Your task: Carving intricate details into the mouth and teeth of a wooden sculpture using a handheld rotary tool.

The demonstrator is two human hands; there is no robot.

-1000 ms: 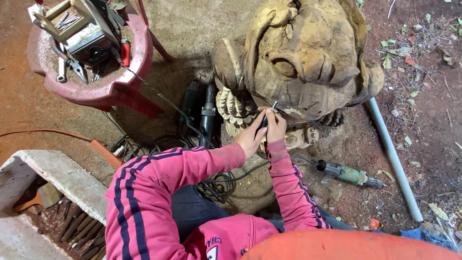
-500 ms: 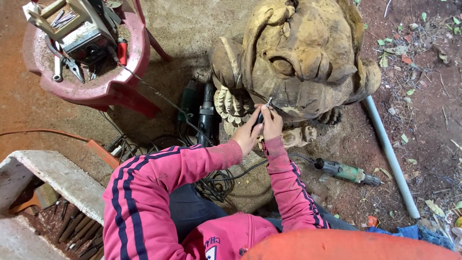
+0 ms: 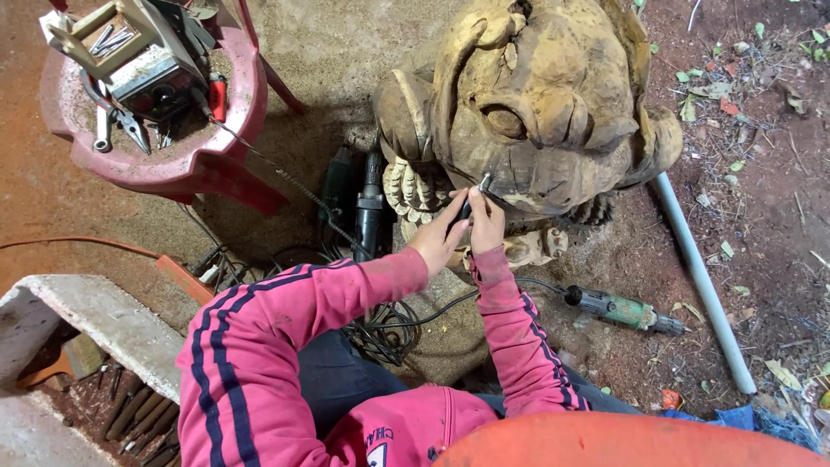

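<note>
Head view, looking down. A large wooden carving (image 3: pixel 536 104) stands on the sandy ground (image 3: pixel 346 52). Both hands meet at its lower front edge: the left hand (image 3: pixel 439 238) and the right hand (image 3: pixel 486 227) are clenched together around a slim rotary tool handpiece (image 3: pixel 471 203), whose metal tip touches the carved wood. The fingers (image 3: pixel 456 218) of the left hand wrap the dark shaft near its middle; those of the right hand close on it just beside. The handpiece appears light and stiff, best held pen-like close to the tip; the carving looks heavy and hard, with thin projecting details that may chip. A flexible shaft cable (image 3: pixel 285 177) runs from the red plastic stool (image 3: pixel 186 164), which carries a motor unit (image 3: pixel 143 60) and pliers (image 3: pixel 121 125). On the ground lie a green die grinder (image 3: pixel 618 309), a white pipe (image 3: pixel 700 281) and two dark power tools (image 3: pixel 359 203) just beside the carving. Chisels (image 3: pixel 138 415) lie below a concrete slab (image 3: pixel 95 324).
</note>
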